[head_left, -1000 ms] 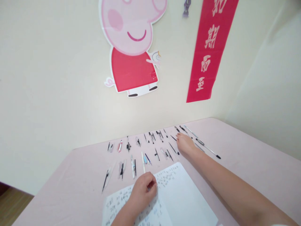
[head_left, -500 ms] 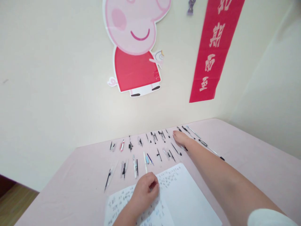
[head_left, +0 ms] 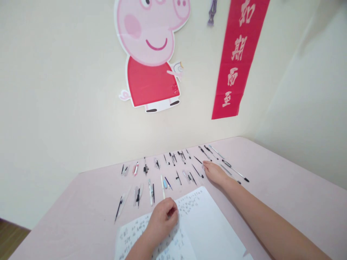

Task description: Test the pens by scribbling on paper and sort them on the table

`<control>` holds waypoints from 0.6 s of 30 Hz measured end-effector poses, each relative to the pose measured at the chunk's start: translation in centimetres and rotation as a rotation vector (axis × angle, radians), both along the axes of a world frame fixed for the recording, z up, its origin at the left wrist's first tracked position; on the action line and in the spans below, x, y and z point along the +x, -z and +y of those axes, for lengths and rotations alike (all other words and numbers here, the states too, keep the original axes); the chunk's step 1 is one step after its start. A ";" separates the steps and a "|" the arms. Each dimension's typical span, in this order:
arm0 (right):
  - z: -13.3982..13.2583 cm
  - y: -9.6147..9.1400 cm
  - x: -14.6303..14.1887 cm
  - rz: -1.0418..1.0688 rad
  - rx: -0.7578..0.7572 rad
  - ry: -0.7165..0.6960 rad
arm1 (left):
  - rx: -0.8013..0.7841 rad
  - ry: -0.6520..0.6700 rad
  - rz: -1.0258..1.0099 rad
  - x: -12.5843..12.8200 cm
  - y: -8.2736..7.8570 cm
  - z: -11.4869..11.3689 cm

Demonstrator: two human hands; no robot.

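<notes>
My left hand (head_left: 164,220) rests on the open notebook (head_left: 211,220), fingers curled into a loose fist with nothing visible in it. Just beyond its knuckles lies a white pen (head_left: 163,187). On the far right part of the table, my right hand (head_left: 214,172) is low over the cloth, its fingers together and bent down. A thin black pen refill (head_left: 198,159) sticks out by its fingertips; whatever is under the fingers is hidden. Left of that hand is another black refill (head_left: 196,169). A capped clear pen (head_left: 235,170) lies on its right.
Taken-apart pens lie in rows on the pink tablecloth (head_left: 73,213), among them a pink pen (head_left: 136,168) and a black refill (head_left: 118,208). Behind the table rises the wall (head_left: 67,90) with a pig cutout (head_left: 153,83) and a red banner (head_left: 230,72).
My right hand has drawn back towards me, uncovering a black refill and pens at the far edge. My left hand stays on the notebook. The view has shifted slightly.
</notes>
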State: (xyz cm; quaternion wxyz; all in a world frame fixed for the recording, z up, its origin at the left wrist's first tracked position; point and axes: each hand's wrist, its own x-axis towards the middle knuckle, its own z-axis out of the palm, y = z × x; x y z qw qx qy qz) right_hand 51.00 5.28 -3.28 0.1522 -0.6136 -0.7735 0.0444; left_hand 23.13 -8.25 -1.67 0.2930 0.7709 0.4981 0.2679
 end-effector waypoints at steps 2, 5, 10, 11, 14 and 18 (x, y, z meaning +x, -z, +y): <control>-0.3 0.2 -0.1 0.017 0.024 0.028 | 0.002 0.003 0.003 0.0 0.0 0.1; -0.4 0.2 -0.3 0.042 0.058 0.058 | 0.004 0.013 0.003 0.0 0.2 0.1; -0.5 0.0 0.0 0.084 0.101 0.089 | 0.009 0.005 -0.003 0.0 0.2 0.1; -0.5 0.0 0.1 0.094 0.107 0.101 | 0.009 0.004 -0.003 0.0 0.2 0.0; -0.6 0.1 0.5 0.131 0.120 0.128 | 0.007 0.005 -0.008 0.0 0.1 0.0; -0.4 0.4 0.9 0.138 0.108 0.118 | 0.016 0.000 -0.014 0.0 0.2 0.0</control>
